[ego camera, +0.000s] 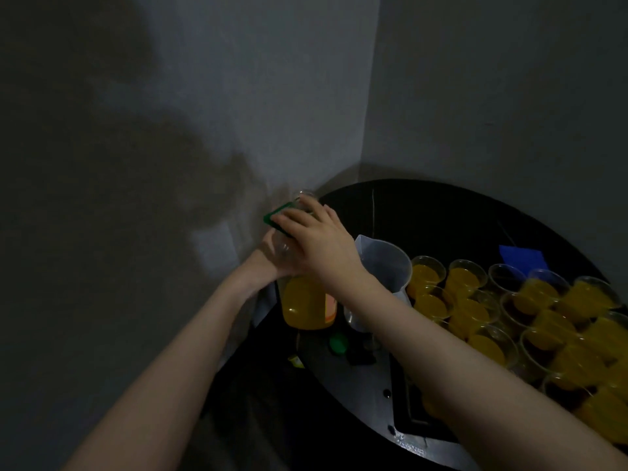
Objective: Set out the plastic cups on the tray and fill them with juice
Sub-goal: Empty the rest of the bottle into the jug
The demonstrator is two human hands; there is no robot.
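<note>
Our right hand (316, 239) curled over green cap (276, 214) atop juice bottle (306, 300), left hand (272, 256) seemingly gripping its neck, jug (384, 266) just right, filled cups (428, 277) beyond.

Two forearms enter from the lower edge of the frame, both bare from the frame edge to the wrist. No sleeve, cuff, watch, strap or bracelet shows on either arm. The left hand (272, 256) is largely hidden behind the right; what shows of it carries no glove. The right hand (317, 239) is ungloved, no ring visible on the fingers in view. Nails cannot be judged in the dim light.
</note>
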